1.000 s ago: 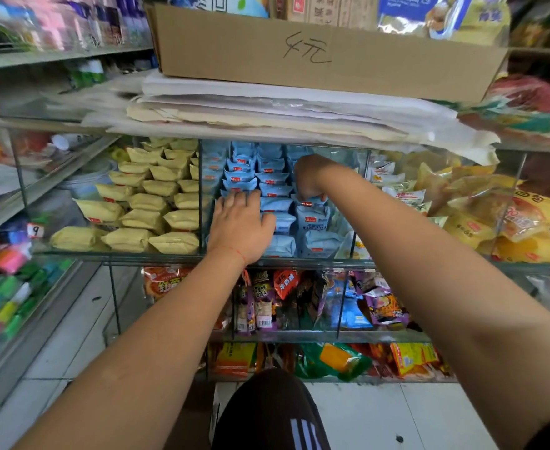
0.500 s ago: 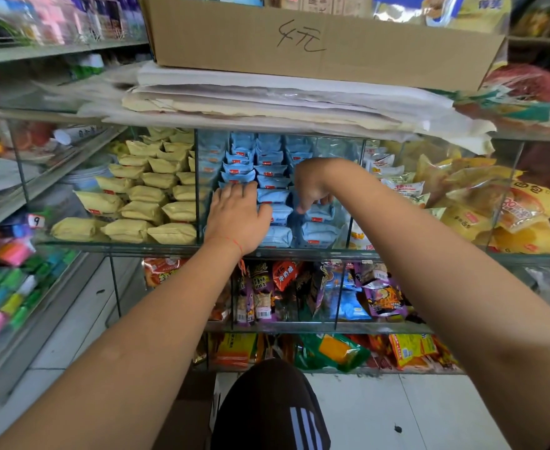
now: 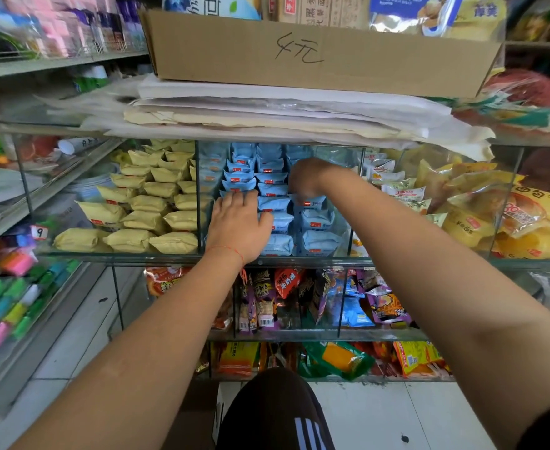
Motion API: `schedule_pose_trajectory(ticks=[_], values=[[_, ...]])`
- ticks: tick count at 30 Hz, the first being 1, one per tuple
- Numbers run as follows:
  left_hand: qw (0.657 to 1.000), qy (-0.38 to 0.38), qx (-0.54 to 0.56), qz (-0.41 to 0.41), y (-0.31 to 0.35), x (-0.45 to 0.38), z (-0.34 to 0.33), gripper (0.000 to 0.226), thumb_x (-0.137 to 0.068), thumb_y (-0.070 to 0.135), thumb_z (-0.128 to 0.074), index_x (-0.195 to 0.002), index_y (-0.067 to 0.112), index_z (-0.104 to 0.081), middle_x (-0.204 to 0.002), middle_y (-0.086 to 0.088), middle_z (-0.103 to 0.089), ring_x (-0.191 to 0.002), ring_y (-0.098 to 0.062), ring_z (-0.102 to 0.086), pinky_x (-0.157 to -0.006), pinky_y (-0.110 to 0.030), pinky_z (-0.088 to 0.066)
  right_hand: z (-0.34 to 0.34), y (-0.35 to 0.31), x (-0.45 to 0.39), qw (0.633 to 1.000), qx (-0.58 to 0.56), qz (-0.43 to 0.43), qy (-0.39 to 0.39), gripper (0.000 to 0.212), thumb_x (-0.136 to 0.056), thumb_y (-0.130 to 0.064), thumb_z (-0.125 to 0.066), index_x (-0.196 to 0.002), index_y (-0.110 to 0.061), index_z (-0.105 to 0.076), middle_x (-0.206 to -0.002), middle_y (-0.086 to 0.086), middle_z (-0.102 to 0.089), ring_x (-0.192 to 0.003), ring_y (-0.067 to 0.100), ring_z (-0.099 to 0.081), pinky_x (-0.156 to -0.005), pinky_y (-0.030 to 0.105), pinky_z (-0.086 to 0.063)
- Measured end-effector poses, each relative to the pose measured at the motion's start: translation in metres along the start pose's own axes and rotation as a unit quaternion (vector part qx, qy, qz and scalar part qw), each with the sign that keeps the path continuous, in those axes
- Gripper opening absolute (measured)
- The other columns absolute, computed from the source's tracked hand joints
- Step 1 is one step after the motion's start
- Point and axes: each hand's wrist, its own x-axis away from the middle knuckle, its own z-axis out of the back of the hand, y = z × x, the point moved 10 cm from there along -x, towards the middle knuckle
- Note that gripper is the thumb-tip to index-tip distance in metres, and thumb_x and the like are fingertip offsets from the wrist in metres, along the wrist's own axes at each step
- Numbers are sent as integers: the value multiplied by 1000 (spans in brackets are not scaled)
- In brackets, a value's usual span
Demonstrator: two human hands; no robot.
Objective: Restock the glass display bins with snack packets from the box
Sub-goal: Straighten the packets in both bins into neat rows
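Pale blue snack packets [image 3: 273, 203] fill the middle glass display bin [image 3: 199, 196]. A person's left hand [image 3: 238, 227] presses flat, fingers straight, steadying the rows; the right hand [image 3: 304, 178] curls downward among them, its grip unclear.

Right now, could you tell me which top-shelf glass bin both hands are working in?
The middle bin, holding light-blue packets; its left neighbour holds yellow packets.

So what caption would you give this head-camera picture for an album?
Both hands in the middle glass bin: left hand flat on blue snack packets, right hand reaching down among them.
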Motion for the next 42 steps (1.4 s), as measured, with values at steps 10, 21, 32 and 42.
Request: schedule_pose_trajectory(ticks=[10,21,32,42], values=[[1000,3,2,-2,0,0,-1,57,-96,36,-32,-148,13,-30,-152,-13,-34,-142,-27,-23,-119,-41,-14,-18,-5,5,1000,12,-25,-14,30,-90,5,-50,-119,3,-58,-88,9,-56,-68,19,-52,-58,28,-43],[1000,6,4,0,-1,-2,-2,54,-96,36,-33,-145,12,-35,-147,-13,-40,-140,-28,-28,-118,-43,-16,-7,-23,49,986,8,15,-164,32,-91,-31,-65,-103,-1,-64,-91,7,-67,-75,19,-65,-76,36,-55],[1000,8,-16,-20,1,1,1,48,-96,35,-33,-135,13,-50,-141,-10,-46,-135,-26,-32,-117,-41,-17,-23,-38,98,989,68,19,-133,52,-92,-29,-64,-131,3,-52,-74,1,-48,-80,19,-52,-75,30,-47],[998,-5,-3,-70,1,37,7,57,-102,39,-25,-151,11,-28,-161,-8,-17,-149,-22,-5,-122,-35,-2,33,1,71,992,-70,-30,100,35,-96,-8,-41,-127,3,-52,-130,22,-53,-109,33,-54,-86,32,-45]])
